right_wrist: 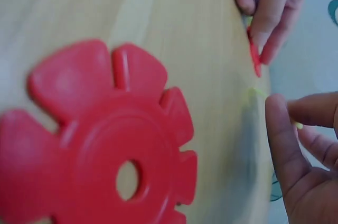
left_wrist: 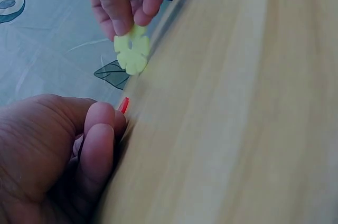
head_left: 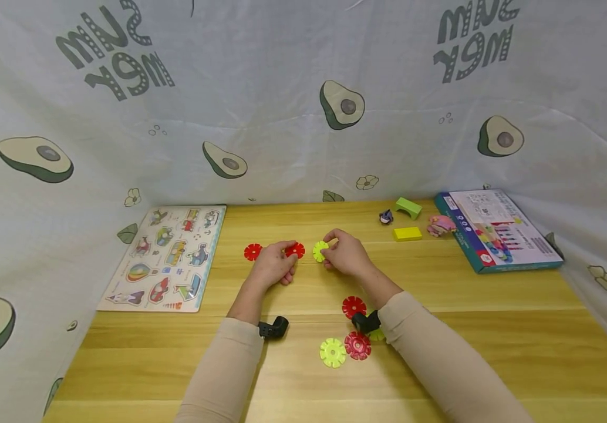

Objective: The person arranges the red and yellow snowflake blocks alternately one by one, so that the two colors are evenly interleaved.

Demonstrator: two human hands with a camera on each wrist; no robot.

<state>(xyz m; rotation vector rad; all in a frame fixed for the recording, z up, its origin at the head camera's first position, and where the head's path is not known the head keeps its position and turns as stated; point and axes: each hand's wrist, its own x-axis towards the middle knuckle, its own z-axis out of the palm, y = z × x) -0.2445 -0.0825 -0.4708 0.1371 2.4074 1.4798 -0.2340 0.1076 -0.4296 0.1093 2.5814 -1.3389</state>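
- The left hand (head_left: 274, 262) has thumb and finger closed in a pinch on a red disc (head_left: 299, 249), at its side facing the other hand.
- The right hand (head_left: 347, 254) pinches a yellow disc (head_left: 317, 252) between its fingertips, on its side toward the left hand; whether this disc touches the table (head_left: 303, 388) I cannot tell.
- The two pinched discs are near each other but apart, between the hands.
- Just left of the left hand lies a second red disc (head_left: 253, 255).
- Nearer the body than the right hand, by its wrist, lie a third red disc (head_left: 353, 304), a pinkish disc (head_left: 358, 346), a large yellow disc (head_left: 332, 353) and a greenish disc (head_left: 377, 335), the last partly hidden by the right arm.
- Well left of the left hand is a picture board (head_left: 163, 258).
- Beyond the right hand, to its right, are a dark toy (head_left: 385, 217), a green arch (head_left: 408, 207), a yellow block (head_left: 407, 234) and a pink toy (head_left: 442, 225); further right, a box (head_left: 499, 230).
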